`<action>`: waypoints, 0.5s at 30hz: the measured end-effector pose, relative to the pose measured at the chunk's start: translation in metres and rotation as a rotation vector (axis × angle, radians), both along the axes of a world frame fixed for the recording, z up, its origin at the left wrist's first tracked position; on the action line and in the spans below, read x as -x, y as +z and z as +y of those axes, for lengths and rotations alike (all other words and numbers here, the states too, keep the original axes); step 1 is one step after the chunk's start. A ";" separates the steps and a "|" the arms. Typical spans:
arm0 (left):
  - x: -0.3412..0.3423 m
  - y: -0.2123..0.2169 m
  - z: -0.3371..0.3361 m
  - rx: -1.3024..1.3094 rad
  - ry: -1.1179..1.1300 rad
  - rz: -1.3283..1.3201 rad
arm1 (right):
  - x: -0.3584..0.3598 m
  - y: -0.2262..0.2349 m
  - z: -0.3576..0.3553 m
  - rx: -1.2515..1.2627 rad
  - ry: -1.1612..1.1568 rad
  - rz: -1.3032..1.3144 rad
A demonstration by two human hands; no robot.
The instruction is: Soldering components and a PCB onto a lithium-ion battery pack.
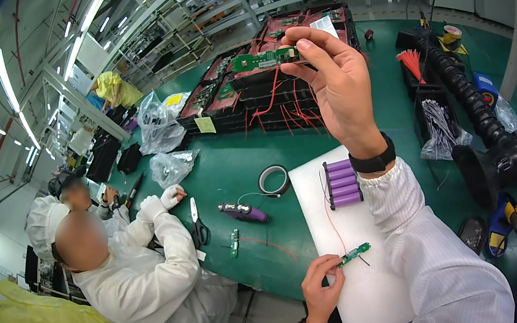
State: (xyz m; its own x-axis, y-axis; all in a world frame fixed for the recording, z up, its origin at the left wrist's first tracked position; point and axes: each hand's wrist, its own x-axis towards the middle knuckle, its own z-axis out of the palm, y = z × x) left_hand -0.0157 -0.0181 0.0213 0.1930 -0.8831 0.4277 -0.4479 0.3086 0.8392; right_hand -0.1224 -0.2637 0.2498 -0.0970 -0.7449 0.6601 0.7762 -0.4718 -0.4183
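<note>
My right hand point(341, 82) is raised over the far half of the table, pinching a green circuit board point(255, 61) by its right end between thumb and fingers. Low in view, my left hand point(321, 288) grips the end of a smaller green circuit board point(358, 252) above a white foam sheet point(380, 295). A thin red wire runs up from near that board toward a block of purple battery cells point(343, 183) lying on the foam. Behind the raised board stand black trays point(276, 100) with circuit boards and red wires.
Left of the foam on the green table point(233, 176) lie a tape roll point(273, 180), a purple-and-black battery pack point(244, 212), scissors point(198, 223) and another small board point(234, 243). A co-worker in white point(148, 276) sits at left. Black ducting point(466, 92) and a wire bin point(434, 118) stand right.
</note>
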 end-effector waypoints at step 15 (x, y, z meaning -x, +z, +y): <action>0.001 0.000 0.001 -0.003 -0.004 -0.001 | -0.003 -0.001 0.001 0.041 0.066 0.032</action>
State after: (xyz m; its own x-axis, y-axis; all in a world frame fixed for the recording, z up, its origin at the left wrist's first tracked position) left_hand -0.0165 -0.0169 0.0216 0.1895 -0.8850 0.4253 -0.4473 0.3078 0.8398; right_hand -0.1192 -0.2627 0.2484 -0.0273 -0.7215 0.6919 0.7928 -0.4372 -0.4246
